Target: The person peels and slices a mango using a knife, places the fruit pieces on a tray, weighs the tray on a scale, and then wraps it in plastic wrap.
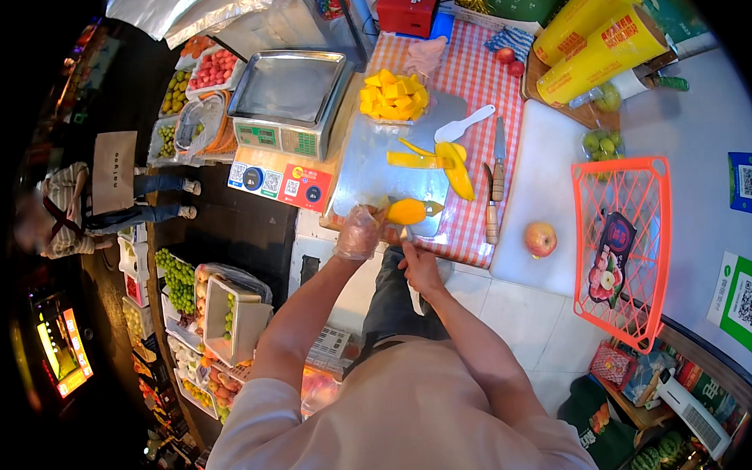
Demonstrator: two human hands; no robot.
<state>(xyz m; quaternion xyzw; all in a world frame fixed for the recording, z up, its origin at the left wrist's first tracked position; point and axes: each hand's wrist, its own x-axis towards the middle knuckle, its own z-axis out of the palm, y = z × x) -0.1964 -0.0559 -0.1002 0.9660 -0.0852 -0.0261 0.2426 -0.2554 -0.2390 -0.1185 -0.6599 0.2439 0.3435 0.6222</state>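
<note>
Our gloved left hand (pixel 358 233) fingers curled, gripping a mango piece (pixel 408 211) on the cutting board (pixel 373 165); right hand (pixel 420 269) closed around a knife (pixel 403 234); mango cubes (pixel 394 96) beyond.

A red-checked counter (pixel 470 74) is covered by a grey cutting board (pixel 373 165), with two knives (pixel 494 181) laid just beside that board.

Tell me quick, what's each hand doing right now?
Left hand: in a clear plastic glove, closed on the mango piece.
Right hand: bare, closed on a knife at the mango.
</note>
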